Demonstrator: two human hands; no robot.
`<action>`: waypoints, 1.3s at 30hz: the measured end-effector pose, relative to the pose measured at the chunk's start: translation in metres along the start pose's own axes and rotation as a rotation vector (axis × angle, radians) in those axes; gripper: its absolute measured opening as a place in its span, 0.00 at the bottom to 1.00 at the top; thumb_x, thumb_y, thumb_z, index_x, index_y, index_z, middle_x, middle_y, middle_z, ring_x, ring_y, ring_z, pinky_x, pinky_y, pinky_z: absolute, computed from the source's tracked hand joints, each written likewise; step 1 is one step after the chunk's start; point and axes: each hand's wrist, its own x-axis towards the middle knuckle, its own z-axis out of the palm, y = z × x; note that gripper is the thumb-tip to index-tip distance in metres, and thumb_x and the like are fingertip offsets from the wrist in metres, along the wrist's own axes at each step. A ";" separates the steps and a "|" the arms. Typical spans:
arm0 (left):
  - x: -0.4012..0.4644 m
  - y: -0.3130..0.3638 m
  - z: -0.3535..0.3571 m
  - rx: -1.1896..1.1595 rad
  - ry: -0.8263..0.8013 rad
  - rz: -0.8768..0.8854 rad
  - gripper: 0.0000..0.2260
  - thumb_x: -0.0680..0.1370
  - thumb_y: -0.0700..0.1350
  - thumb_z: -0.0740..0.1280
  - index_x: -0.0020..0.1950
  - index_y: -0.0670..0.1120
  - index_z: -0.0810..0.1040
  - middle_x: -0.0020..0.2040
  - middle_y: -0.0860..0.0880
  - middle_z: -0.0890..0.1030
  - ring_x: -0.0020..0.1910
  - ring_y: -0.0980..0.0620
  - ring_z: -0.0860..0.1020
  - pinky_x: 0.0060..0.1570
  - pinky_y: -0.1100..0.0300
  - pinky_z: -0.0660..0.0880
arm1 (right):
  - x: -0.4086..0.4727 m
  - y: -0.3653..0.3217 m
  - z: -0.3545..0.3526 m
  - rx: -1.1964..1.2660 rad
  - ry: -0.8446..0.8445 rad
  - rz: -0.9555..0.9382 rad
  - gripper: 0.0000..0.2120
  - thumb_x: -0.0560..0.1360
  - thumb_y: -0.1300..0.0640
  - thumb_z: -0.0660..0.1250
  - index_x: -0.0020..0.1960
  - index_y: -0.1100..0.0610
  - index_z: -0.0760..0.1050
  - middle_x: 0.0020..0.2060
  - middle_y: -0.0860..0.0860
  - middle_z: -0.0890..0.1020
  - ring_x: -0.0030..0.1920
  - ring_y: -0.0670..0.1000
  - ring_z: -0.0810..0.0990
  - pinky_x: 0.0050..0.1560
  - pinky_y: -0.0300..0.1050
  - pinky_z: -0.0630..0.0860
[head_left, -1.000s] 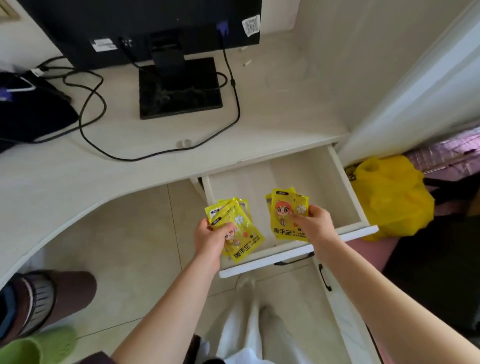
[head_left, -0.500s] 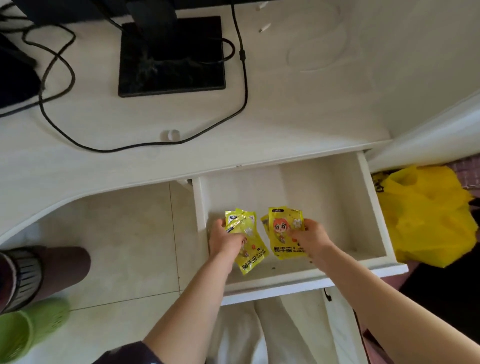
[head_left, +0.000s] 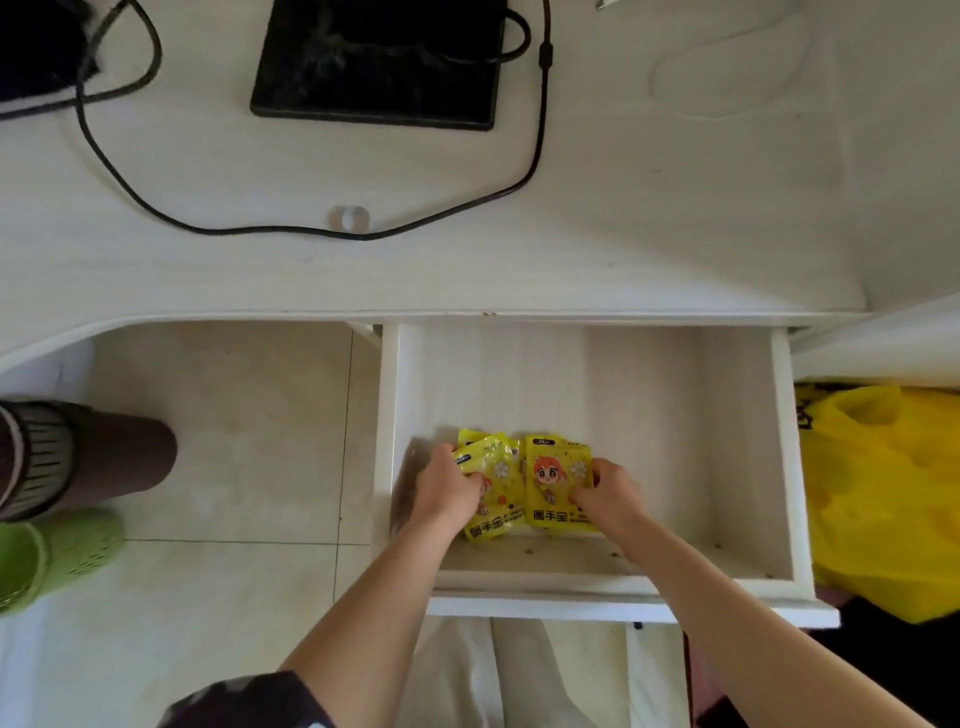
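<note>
**Packets down in the drawer, both hands holding on**

Two small stacks of yellow packets lay side by side in the front left part of the open drawer (head_left: 782, 457), low against its floor as far as the view showed. The left hand (head_left: 449, 488) had its grip clamped on the left stack (head_left: 501, 467), fingers curled over the packets' left edge. The right hand (head_left: 610, 491) pinched the right stack (head_left: 553, 483), whose top packet showed a cartoon figure, by its right edge. The two stacks touched or slightly overlapped; which one could not be told.

Judged from this, the placing was nearly done. The packets were inside the drawer and roughly squared up. What remained was to let go, draw both hands out and probably push the drawer shut under the table (head_left: 623, 234). The rest of the drawer floor showed only a few small specks.
</note>
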 end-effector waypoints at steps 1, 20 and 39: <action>-0.002 0.000 0.000 0.031 -0.009 0.003 0.20 0.77 0.43 0.67 0.68 0.45 0.68 0.56 0.45 0.81 0.41 0.52 0.78 0.35 0.65 0.71 | 0.000 0.001 -0.002 -0.035 -0.015 0.001 0.05 0.73 0.61 0.65 0.49 0.59 0.75 0.39 0.53 0.78 0.37 0.51 0.74 0.32 0.41 0.69; -0.149 -0.045 -0.082 0.014 0.259 0.275 0.10 0.78 0.41 0.65 0.59 0.44 0.76 0.52 0.48 0.82 0.49 0.49 0.81 0.50 0.57 0.76 | -0.120 -0.044 -0.015 -0.479 -0.023 -0.335 0.17 0.77 0.58 0.61 0.66 0.56 0.71 0.60 0.54 0.79 0.56 0.56 0.78 0.50 0.42 0.73; -0.235 -0.301 -0.227 0.102 0.658 -0.039 0.12 0.81 0.46 0.58 0.63 0.51 0.74 0.54 0.53 0.81 0.52 0.51 0.79 0.47 0.56 0.76 | -0.262 -0.167 0.237 -0.982 -0.288 -0.957 0.17 0.80 0.57 0.57 0.68 0.58 0.66 0.63 0.55 0.73 0.59 0.57 0.74 0.57 0.50 0.73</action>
